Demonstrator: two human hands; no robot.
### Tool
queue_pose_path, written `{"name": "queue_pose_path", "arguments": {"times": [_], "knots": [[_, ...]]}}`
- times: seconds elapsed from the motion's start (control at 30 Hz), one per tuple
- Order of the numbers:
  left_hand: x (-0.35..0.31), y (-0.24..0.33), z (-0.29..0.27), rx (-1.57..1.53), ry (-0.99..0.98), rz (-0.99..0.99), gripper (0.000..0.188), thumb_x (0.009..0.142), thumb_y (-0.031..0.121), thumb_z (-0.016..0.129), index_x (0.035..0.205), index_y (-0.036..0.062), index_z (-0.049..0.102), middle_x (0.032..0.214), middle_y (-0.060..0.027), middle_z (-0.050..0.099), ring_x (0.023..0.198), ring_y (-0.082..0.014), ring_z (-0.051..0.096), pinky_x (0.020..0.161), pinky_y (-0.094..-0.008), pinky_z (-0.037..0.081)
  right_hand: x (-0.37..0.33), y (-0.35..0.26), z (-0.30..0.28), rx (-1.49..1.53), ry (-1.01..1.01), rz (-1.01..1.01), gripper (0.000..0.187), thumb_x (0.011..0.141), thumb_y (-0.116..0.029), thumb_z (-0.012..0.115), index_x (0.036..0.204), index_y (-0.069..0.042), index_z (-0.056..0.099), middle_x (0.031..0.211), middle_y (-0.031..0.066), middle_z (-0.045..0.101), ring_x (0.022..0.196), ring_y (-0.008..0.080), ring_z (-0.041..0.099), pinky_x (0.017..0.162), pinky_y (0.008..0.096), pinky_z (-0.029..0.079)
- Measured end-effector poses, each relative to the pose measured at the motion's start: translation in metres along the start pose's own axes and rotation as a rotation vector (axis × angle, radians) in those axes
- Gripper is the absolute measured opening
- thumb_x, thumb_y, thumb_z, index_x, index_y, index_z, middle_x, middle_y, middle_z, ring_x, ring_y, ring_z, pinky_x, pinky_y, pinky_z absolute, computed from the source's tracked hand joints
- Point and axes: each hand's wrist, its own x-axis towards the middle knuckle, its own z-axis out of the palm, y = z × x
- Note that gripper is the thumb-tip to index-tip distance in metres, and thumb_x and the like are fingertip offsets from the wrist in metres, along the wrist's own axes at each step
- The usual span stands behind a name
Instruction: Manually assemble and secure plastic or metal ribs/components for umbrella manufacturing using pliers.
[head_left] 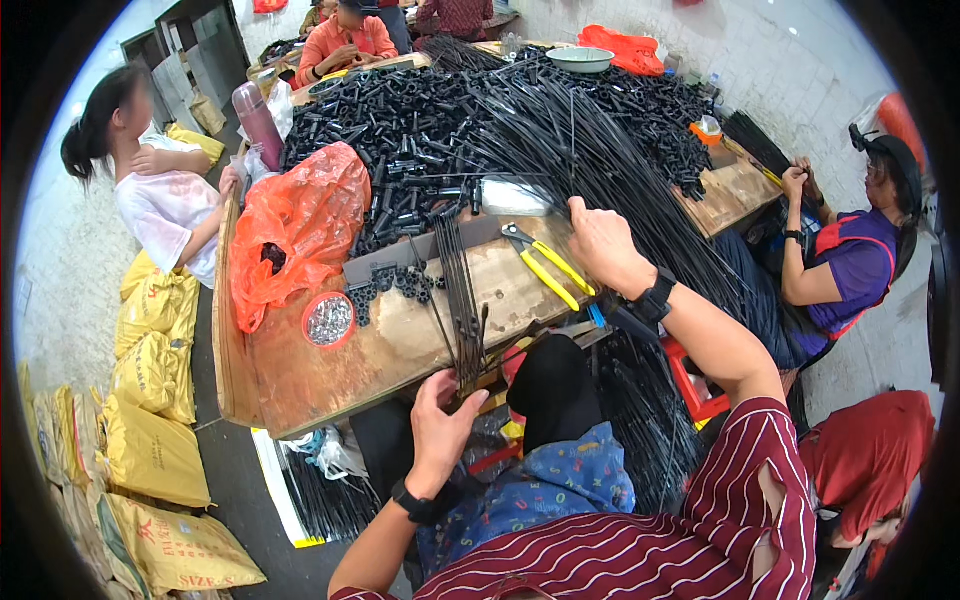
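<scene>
My left hand (pixel 442 420) is closed round the near ends of a small bundle of thin black rods (pixel 462 300) at the table's front edge. The bundle's far part lies over a low grey strip (pixel 410 262). My right hand (pixel 605 248) is at the near side of a big heap of long black rods (pixel 590 150), its fingers curled; what they pinch, if anything, is hidden. Yellow-handled pliers (pixel 545 262) lie just left of that hand. Short black tubes (pixel 405 285) stand beside the bundle, near a red-rimmed dish of small metal parts (pixel 329 320).
Black plastic parts (pixel 410 130) cover the wooden table's (pixel 285 390) far half. An orange plastic bag (pixel 300 225) and a pink flask (pixel 257 125) stand left. Co-workers sit right and far; a child (pixel 150 180) stands left. Yellow sacks (pixel 150 450) line the left floor.
</scene>
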Motion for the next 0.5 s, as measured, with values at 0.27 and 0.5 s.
{"name": "queue_pose_path", "arguments": {"times": [0.27, 0.5], "knots": [[0.006, 0.031, -0.026, 0.507, 0.128, 0.556, 0.057, 0.064, 0.022, 0.084, 0.109, 0.0008, 0.054, 0.1, -0.0129, 0.051, 0.094, -0.0301, 0.049, 0.081, -0.0399, 0.042, 0.038, 0.022, -0.012, -0.045, 0.007, -0.104, 0.012, 0.074, -0.003, 0.053, 0.084, 0.003, 0.051, 0.065, 0.0229, 0.06, 0.064, 0.0389, 0.062, 0.058, 0.0474, 0.051], [0.045, 0.037, -0.019, 0.722, -0.145, 0.704, 0.095, 0.053, 0.041, 0.087, 0.13, 0.0029, 0.048, 0.139, -0.0252, 0.036, 0.134, -0.0445, 0.027, 0.11, -0.0496, 0.028, 0.106, 0.042, 0.001, -0.015, 0.03, -0.115, 0.01, 0.074, -0.004, 0.052, 0.078, 0.004, 0.055, 0.075, 0.0266, 0.062, 0.075, 0.0418, 0.063, 0.069, 0.0502, 0.051]]}}
